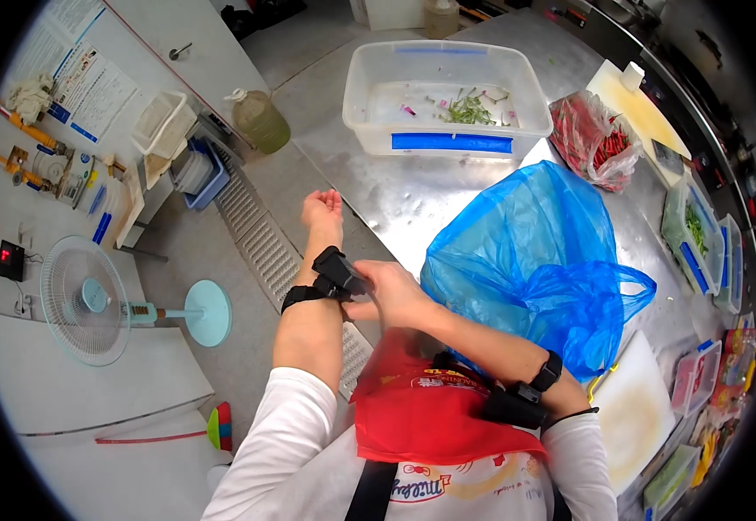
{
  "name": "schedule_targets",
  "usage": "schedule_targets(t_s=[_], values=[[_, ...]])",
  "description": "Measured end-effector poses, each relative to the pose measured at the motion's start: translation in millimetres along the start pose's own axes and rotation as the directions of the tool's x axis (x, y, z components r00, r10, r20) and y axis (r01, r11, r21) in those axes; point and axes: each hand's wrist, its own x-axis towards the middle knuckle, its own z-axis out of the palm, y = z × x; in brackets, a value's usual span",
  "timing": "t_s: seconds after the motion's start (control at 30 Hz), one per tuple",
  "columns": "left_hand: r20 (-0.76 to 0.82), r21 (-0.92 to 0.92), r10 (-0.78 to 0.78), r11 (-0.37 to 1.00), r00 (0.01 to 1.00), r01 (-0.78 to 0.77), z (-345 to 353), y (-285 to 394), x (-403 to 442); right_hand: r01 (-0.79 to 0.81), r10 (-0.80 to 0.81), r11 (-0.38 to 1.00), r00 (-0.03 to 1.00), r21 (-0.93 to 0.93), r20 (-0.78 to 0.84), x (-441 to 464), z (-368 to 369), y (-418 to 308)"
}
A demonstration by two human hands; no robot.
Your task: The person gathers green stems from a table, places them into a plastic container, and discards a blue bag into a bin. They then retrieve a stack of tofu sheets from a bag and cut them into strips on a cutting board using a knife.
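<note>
My left arm reaches forward past the metal table's edge, its hand curled closed with nothing visible in it. A black device is strapped around my left forearm with a black band. My right hand crosses over and grips this device from the side, its thumb below and its fingertips partly hidden. A second black strapped device sits on my right forearm. Beside my right hand, a crumpled blue plastic bag lies on the table. I wear a red apron.
A clear tub with green leaf scraps stands on the metal table, near a bag of red chillies. White cutting board lies at right. Left are a fan, a jug and a floor drain grate.
</note>
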Motion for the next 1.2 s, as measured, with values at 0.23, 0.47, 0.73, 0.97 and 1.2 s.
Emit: schedule_targets(t_s=[0.23, 0.47, 0.73, 0.97, 1.2], values=[[0.055, -0.033, 0.054, 0.998, 0.997, -0.053, 25, 7, -13, 0.236, -0.251, 0.968, 0.936, -0.088, -0.245, -13, 28, 8], [0.014, -0.101, 0.065, 0.993, 0.998, -0.063, 32, 4, -11, 0.207, -0.293, 0.925, 0.923, -0.32, -0.249, -3, 30, 5], [0.185, -0.151, -0.113, 0.978, 0.976, 0.142, 50, 8, -33, 0.483, -0.5, 0.847, 0.866, -0.224, -0.025, -25, 2, 0], [0.863, 0.476, -0.197, 0.627, 0.465, -0.616, 46, -24, -162, 0.142, -0.161, 0.986, 0.939, -0.082, -0.305, -82, -99, 72], [0.812, -0.245, -0.495, 0.189, -0.308, -0.951, 15, -100, -250, -0.052, 0.081, 0.996, 0.128, 0.075, -0.988, -266, -179, 138]])
